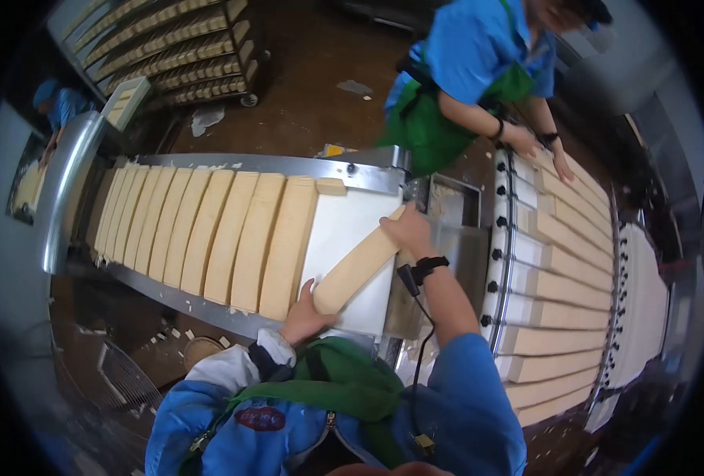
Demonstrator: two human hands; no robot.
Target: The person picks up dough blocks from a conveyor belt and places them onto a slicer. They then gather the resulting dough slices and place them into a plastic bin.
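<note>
Head view, looking down on a white conveyor belt [344, 230] in a steel frame.

Left hand [303, 317]: closed on the near end of 1 long pale dough strip [357, 266], fingers wrapped under it. Right hand [409, 230]: gripping the far end of the same strip, thumb on top; a black wristband [429, 267] sits on that wrist with a cable hanging from it. The strip is held diagonally across the bare white stretch of belt, near end low, far end towards the steel tray [451, 202] at the belt's end. Cannot tell whether it touches the belt.

To the left of the strip, a row of similar strips [201, 226] lies side by side across the belt, edges touching. 1 short offcut [330, 186] sits at the far edge.

Right of the tray, a second conveyor [562, 270] carries more strips lying crosswise. A co-worker [479, 55] in a blue shirt and green apron has both hands [538, 151] down on the strips at its far end.

Far left background: a wheeled rack [177, 47] loaded with strips.
</note>
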